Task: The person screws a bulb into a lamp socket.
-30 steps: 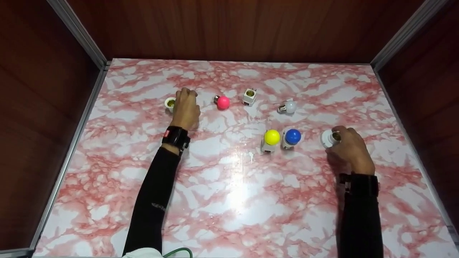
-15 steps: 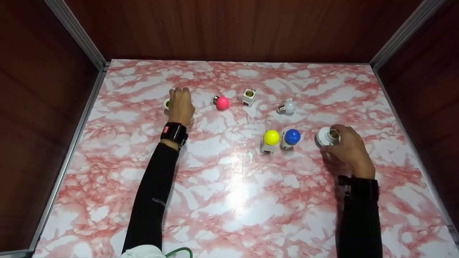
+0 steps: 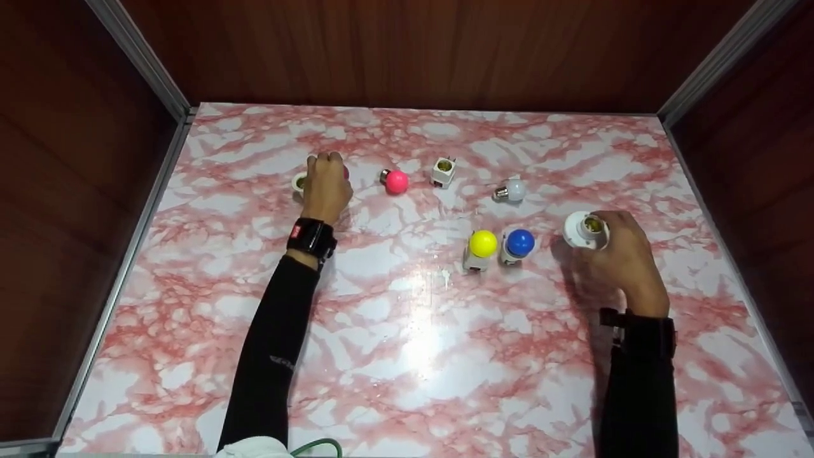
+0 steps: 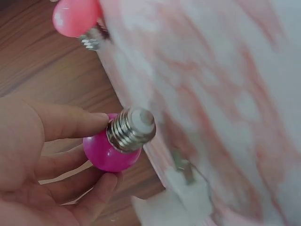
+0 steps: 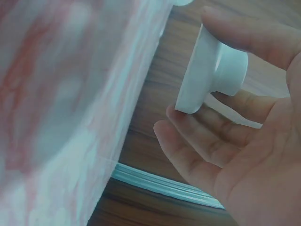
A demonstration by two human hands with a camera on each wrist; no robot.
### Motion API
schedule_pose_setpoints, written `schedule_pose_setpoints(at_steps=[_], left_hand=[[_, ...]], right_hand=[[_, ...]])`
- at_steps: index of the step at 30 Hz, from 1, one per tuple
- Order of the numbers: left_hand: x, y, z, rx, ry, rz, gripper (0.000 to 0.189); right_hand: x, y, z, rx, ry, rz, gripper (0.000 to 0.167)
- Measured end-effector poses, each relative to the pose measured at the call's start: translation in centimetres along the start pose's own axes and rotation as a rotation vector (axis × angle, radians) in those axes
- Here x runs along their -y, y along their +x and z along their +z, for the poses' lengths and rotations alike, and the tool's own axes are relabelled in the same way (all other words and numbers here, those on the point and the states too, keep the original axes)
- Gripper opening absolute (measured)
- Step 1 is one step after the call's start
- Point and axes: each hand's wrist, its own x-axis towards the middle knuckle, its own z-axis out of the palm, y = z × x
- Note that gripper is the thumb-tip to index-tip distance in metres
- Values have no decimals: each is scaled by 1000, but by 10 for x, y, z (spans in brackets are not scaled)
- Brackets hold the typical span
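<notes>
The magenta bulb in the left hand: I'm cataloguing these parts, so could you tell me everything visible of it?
The magenta bulb has a smooth, shiny round globe, perhaps plastic, and a silvery, metal-looking threaded base with a pale end. It looks unlit and sits in no socket. The left hand holds it between thumb and fingers, base pointing away from the palm. In the head view the hand hides all but a reddish sliver.

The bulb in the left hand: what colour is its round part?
The bulb's round part is magenta; the left wrist view shows it best.
</notes>
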Motion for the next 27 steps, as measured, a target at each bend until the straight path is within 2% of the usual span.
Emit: schedule_pose_setpoints(at_steps=[3, 8, 13, 18, 21, 27], left_hand=[[-8, -3, -7, -18, -55, 13, 37], [-26, -9, -22, -66, -157, 38, 38], [-46, -19, -37, -132, -264, 66, 39], [-61, -31, -52, -184, -373, 83, 41], [-67, -39, -60, -220, -452, 94, 41], [-68, -52, -70, -264, -574, 111, 42]], right_hand=[[8, 2, -3, -19, 20, -11, 66], [22, 10, -8, -49, 52, -44, 70], [40, 18, -11, -86, 101, -76, 66], [55, 27, -10, -173, 149, -122, 75], [63, 30, -8, -231, 185, -162, 75], [71, 33, -2, -319, 280, -235, 57]])
